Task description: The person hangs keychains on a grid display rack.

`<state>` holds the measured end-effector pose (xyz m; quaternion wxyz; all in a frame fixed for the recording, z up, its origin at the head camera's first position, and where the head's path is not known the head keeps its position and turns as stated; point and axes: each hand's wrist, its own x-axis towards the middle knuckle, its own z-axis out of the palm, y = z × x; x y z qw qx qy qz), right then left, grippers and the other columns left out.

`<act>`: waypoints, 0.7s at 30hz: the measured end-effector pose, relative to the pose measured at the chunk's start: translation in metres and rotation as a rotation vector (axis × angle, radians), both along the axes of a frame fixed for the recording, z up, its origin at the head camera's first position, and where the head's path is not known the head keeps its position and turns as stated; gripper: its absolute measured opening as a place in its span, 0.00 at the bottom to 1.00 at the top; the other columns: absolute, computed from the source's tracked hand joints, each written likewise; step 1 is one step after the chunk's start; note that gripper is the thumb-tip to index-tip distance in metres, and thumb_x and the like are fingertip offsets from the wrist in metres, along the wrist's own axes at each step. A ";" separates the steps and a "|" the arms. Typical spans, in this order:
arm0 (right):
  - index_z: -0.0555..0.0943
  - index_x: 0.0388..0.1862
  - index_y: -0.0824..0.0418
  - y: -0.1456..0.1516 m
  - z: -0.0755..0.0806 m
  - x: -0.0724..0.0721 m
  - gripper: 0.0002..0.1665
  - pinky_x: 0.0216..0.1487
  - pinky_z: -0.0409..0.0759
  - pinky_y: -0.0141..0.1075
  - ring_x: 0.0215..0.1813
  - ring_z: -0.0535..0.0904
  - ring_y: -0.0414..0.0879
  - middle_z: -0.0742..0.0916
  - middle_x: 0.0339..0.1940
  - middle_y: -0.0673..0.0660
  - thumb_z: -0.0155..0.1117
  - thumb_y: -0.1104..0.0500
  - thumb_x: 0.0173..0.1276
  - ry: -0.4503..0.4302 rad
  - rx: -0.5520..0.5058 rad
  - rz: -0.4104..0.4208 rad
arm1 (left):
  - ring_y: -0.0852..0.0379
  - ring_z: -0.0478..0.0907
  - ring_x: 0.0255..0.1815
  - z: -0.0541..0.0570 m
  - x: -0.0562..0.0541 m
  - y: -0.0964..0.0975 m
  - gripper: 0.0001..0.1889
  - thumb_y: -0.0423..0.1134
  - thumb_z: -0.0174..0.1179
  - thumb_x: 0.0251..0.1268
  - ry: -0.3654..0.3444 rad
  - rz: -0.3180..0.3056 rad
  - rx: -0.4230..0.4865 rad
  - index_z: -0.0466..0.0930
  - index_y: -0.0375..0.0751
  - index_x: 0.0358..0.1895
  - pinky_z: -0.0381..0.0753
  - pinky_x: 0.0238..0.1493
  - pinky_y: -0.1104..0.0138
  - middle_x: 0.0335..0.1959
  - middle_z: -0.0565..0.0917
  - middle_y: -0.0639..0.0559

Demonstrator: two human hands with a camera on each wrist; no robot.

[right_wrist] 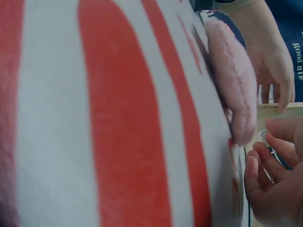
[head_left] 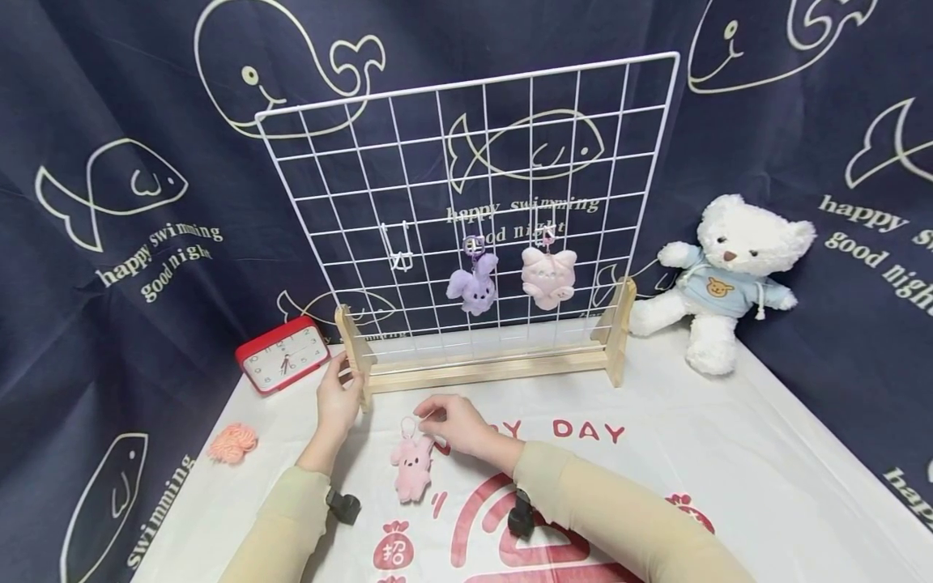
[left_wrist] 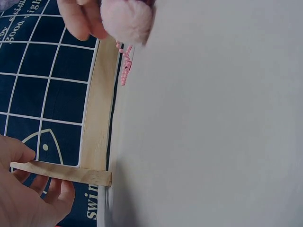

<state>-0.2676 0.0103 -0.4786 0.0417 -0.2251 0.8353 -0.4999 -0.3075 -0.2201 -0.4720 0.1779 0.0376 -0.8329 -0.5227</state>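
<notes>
My left hand point(head_left: 341, 398) grips the left wooden foot point(left_wrist: 71, 173) of a white wire grid stand, thumb on one side and fingers on the other. By its ring my right hand point(head_left: 457, 423) holds a pink plush keychain point(head_left: 413, 467) with thumb and fingertips, close over the white tablecloth. A pink bead chain point(left_wrist: 126, 66) sticks out beside the plush in the left wrist view. On the grid point(head_left: 484, 83) hang a purple plush keychain point(head_left: 472, 287) and a pale pink cat-like plush keychain point(head_left: 548, 278). White wire hooks point(head_left: 398, 247) sit on the grid's left part.
A red alarm clock point(head_left: 283, 355) stands beside the left foot, with an orange yarn bundle point(head_left: 232, 443) nearer the table's left edge. A white teddy bear point(head_left: 729, 279) in a blue top sits at the right. A dark printed curtain point(head_left: 131, 340) surrounds the table.
</notes>
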 end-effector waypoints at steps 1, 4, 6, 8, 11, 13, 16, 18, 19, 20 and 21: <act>0.87 0.48 0.63 -0.001 -0.002 -0.001 0.11 0.48 0.81 0.33 0.44 0.83 0.45 0.89 0.41 0.54 0.70 0.66 0.66 -0.003 0.009 -0.003 | 0.31 0.75 0.63 0.000 0.000 0.000 0.27 0.28 0.54 0.70 0.000 0.000 -0.001 0.67 0.33 0.72 0.77 0.64 0.44 0.65 0.75 0.30; 0.87 0.48 0.63 -0.004 -0.006 -0.002 0.12 0.49 0.81 0.34 0.44 0.82 0.44 0.88 0.39 0.53 0.70 0.65 0.65 -0.013 0.038 -0.015 | 0.30 0.75 0.63 0.001 0.001 0.000 0.27 0.28 0.53 0.70 0.000 0.002 -0.004 0.67 0.32 0.72 0.78 0.64 0.43 0.65 0.75 0.29; 0.87 0.47 0.63 -0.006 -0.007 -0.003 0.12 0.49 0.82 0.35 0.44 0.82 0.45 0.87 0.39 0.53 0.71 0.65 0.65 -0.010 0.051 -0.023 | 0.30 0.75 0.63 0.001 0.000 0.000 0.27 0.28 0.53 0.70 0.002 0.007 -0.003 0.67 0.33 0.72 0.78 0.64 0.43 0.65 0.75 0.29; 0.87 0.47 0.63 -0.008 -0.008 -0.004 0.11 0.49 0.82 0.35 0.44 0.82 0.45 0.87 0.39 0.54 0.71 0.65 0.65 -0.002 0.065 -0.033 | 0.30 0.75 0.62 0.000 0.000 0.000 0.27 0.27 0.54 0.69 0.008 0.010 -0.002 0.67 0.32 0.72 0.78 0.64 0.43 0.65 0.75 0.29; 0.87 0.46 0.63 -0.011 -0.008 -0.006 0.11 0.49 0.83 0.36 0.44 0.83 0.45 0.88 0.39 0.54 0.71 0.65 0.64 0.008 0.074 -0.038 | 0.30 0.76 0.62 0.000 0.000 0.000 0.27 0.27 0.54 0.69 0.013 0.013 -0.004 0.68 0.32 0.71 0.78 0.63 0.43 0.64 0.76 0.29; 0.87 0.45 0.63 -0.013 -0.008 -0.007 0.11 0.49 0.83 0.36 0.44 0.82 0.45 0.87 0.40 0.53 0.71 0.64 0.64 0.009 0.084 -0.040 | 0.31 0.76 0.62 0.000 0.000 0.000 0.27 0.28 0.54 0.70 0.008 0.012 -0.005 0.67 0.33 0.72 0.78 0.64 0.44 0.64 0.76 0.29; 0.88 0.44 0.62 -0.016 -0.008 -0.009 0.10 0.51 0.82 0.37 0.45 0.82 0.45 0.87 0.40 0.52 0.71 0.64 0.64 0.008 0.097 -0.044 | 0.31 0.75 0.63 0.000 0.000 0.000 0.27 0.29 0.54 0.70 -0.005 0.009 -0.008 0.67 0.33 0.73 0.78 0.64 0.45 0.65 0.75 0.30; 0.88 0.44 0.61 -0.017 -0.009 -0.011 0.09 0.52 0.82 0.37 0.45 0.82 0.44 0.87 0.41 0.52 0.71 0.63 0.65 0.007 0.115 -0.051 | 0.32 0.75 0.64 0.000 0.000 0.000 0.27 0.29 0.54 0.71 -0.013 0.006 -0.010 0.66 0.34 0.73 0.78 0.65 0.45 0.66 0.75 0.31; 0.88 0.44 0.60 -0.018 -0.009 -0.012 0.09 0.52 0.82 0.38 0.45 0.81 0.44 0.86 0.41 0.52 0.71 0.62 0.65 0.011 0.125 -0.054 | 0.31 0.74 0.64 0.000 0.000 0.000 0.27 0.29 0.53 0.71 -0.014 0.003 -0.010 0.66 0.33 0.73 0.78 0.65 0.45 0.66 0.74 0.30; 0.88 0.44 0.60 -0.019 -0.009 -0.013 0.09 0.51 0.82 0.38 0.45 0.81 0.44 0.86 0.41 0.51 0.71 0.62 0.65 0.021 0.137 -0.056 | 0.31 0.74 0.64 0.000 0.001 0.000 0.27 0.29 0.53 0.71 -0.017 0.002 -0.011 0.66 0.33 0.73 0.78 0.65 0.45 0.66 0.74 0.30; 0.89 0.44 0.60 -0.020 -0.009 -0.014 0.09 0.51 0.82 0.37 0.45 0.81 0.43 0.86 0.41 0.51 0.71 0.62 0.65 0.027 0.151 -0.058 | 0.31 0.74 0.64 0.001 0.001 0.001 0.27 0.29 0.53 0.71 -0.017 -0.001 -0.012 0.66 0.33 0.73 0.77 0.65 0.45 0.66 0.74 0.30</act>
